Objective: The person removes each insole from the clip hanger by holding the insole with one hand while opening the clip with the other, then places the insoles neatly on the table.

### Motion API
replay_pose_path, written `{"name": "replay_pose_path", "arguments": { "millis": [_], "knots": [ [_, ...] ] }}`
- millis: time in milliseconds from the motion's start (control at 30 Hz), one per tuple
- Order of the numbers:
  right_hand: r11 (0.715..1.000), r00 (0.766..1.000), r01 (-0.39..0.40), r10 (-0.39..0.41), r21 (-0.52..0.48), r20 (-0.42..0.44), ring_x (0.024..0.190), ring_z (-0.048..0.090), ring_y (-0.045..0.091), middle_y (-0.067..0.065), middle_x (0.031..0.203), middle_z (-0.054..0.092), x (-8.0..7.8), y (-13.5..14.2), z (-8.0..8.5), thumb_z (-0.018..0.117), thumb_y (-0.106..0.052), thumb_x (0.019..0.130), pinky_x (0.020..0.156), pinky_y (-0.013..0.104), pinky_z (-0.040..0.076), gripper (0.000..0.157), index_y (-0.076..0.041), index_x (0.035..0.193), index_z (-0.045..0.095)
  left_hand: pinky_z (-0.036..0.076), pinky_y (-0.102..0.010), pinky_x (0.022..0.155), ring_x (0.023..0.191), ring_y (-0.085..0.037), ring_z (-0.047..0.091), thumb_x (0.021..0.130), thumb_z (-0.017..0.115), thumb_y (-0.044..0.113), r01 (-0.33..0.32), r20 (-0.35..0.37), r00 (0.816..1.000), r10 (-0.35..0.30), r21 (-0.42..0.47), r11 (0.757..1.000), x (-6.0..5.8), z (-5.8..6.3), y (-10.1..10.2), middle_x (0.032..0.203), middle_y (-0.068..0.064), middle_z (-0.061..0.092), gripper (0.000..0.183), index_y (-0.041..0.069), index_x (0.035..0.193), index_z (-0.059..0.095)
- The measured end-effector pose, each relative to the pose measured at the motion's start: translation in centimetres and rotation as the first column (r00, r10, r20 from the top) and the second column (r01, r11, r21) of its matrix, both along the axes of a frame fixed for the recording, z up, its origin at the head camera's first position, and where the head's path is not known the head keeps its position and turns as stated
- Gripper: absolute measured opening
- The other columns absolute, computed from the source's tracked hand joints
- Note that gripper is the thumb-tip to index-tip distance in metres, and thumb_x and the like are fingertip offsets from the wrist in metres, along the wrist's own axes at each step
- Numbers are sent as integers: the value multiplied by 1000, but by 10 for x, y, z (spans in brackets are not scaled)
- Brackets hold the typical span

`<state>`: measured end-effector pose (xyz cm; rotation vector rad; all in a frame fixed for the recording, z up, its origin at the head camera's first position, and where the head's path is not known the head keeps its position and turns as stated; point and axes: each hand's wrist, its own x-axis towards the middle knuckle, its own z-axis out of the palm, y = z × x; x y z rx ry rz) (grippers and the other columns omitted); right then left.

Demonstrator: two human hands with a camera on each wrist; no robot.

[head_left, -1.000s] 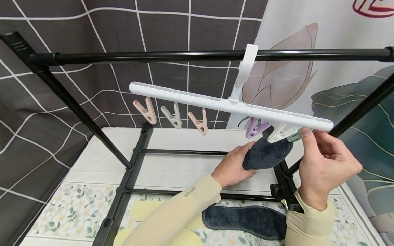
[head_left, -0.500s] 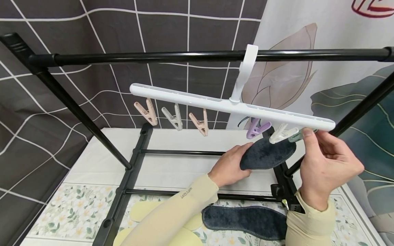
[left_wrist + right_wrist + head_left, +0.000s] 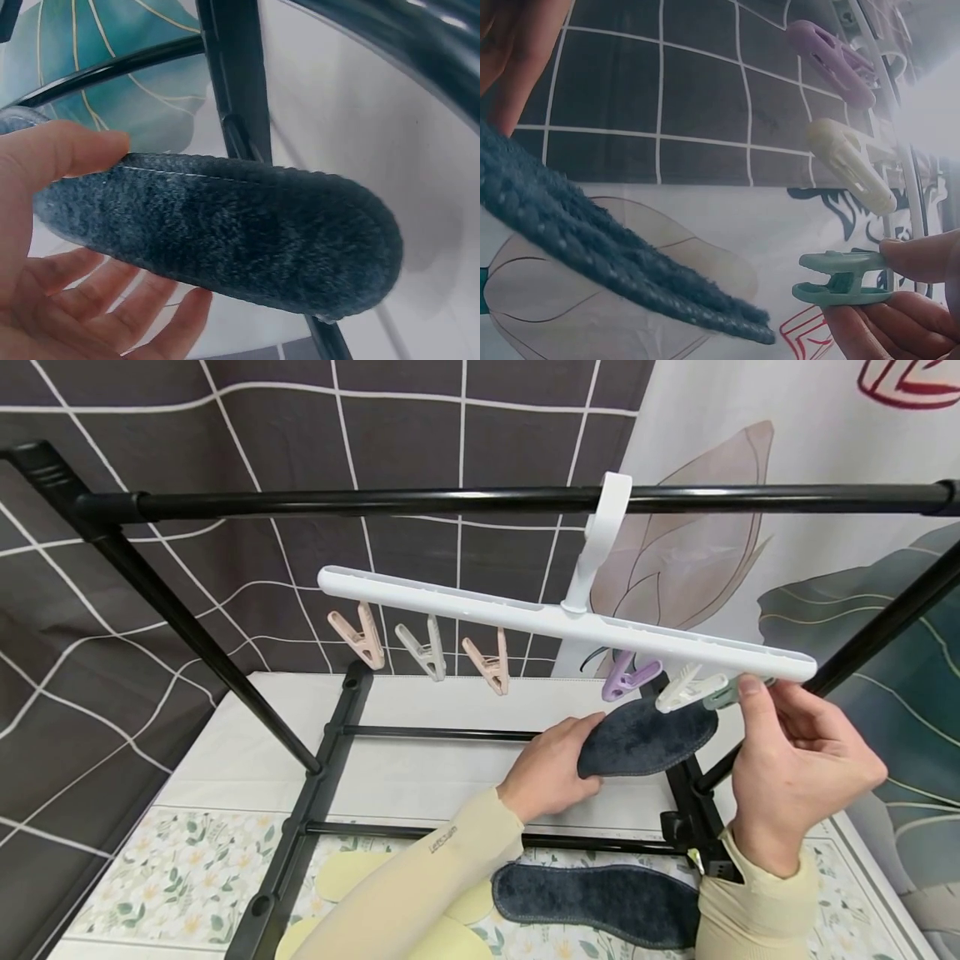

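Observation:
My left hand [image 3: 551, 768] grips a dark blue fuzzy insole [image 3: 648, 739] with pale edge stitching. In the left wrist view the thumb lies along one edge of the insole [image 3: 247, 225], fingers under the other. At the right end of a white hanger [image 3: 517, 612], my right hand [image 3: 806, 768] pinches a green clothespin [image 3: 722, 695]. The right wrist view shows this clothespin [image 3: 840, 279] with parted jaws and nothing between them; the insole's tip [image 3: 742, 322] is just left of it. A white clothespin [image 3: 688, 690] and a purple clothespin [image 3: 628, 677] hang beside it.
The hanger hooks over a black rail [image 3: 360, 503] and tilts down to the right. Three more clothespins, one of them this pink one [image 3: 491, 664], hang on its left half. Below lie a second dark insole [image 3: 596, 903] and pale yellow soles [image 3: 352, 872], near the black rack base [image 3: 288, 860].
My left hand has shifted slightly left and down with the insole. My right hand stays at the green clothespin.

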<state>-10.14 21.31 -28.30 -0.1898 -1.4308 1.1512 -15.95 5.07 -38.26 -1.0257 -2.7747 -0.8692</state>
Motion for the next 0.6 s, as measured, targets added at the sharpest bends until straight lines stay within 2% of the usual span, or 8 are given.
{"name": "replay_pose_path", "arguments": {
  "millis": [367, 600],
  "knots": [
    [997, 998, -56, 56, -55, -9, 67, 67, 8, 11, 79, 70, -2, -2, -3, 77, -2, 70, 62, 13, 50, 21, 6, 88, 72, 44, -27, 93, 111, -13, 53, 73, 72, 28, -24, -18, 1000, 23, -36, 999, 5, 4, -16, 126, 1, 54, 80, 14, 142, 36],
    [998, 999, -41, 42, -48, 21, 68, 67, 8, 10, 79, 70, -2, -2, -3, 76, -3, 71, 64, 13, 50, 20, 4, 90, 73, 45, -28, 91, 109, -15, 55, 72, 72, 27, -28, -23, 999, 27, -27, 999, 8, 4, -25, 123, -1, 56, 78, 13, 141, 38]
  ]
}}
